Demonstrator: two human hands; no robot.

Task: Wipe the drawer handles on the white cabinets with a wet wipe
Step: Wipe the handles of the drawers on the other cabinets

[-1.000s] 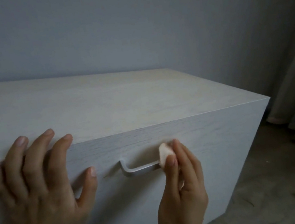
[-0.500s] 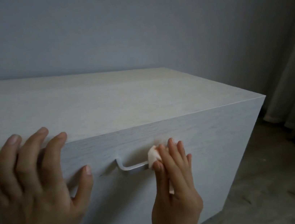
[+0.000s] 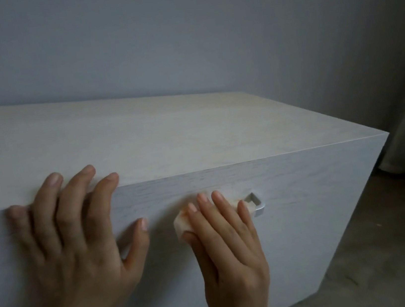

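Left hand [image 3: 78, 243]: I see it flat on the white cabinet [image 3: 168, 137], fingers over the top edge.
Right hand [image 3: 228, 243]: presses the wet wipe [image 3: 181, 222] over the handle [image 3: 258, 204].

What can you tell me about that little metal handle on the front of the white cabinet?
The handle is a slim bar of silvery, brushed-looking metal, set level on the cabinet's pale wood-grain front, just below the top edge. Only its right end shows: a squared corner bending back into the panel. The rest is hidden under the wet wipe, which the right hand presses flat over it. The left hand does not touch it.
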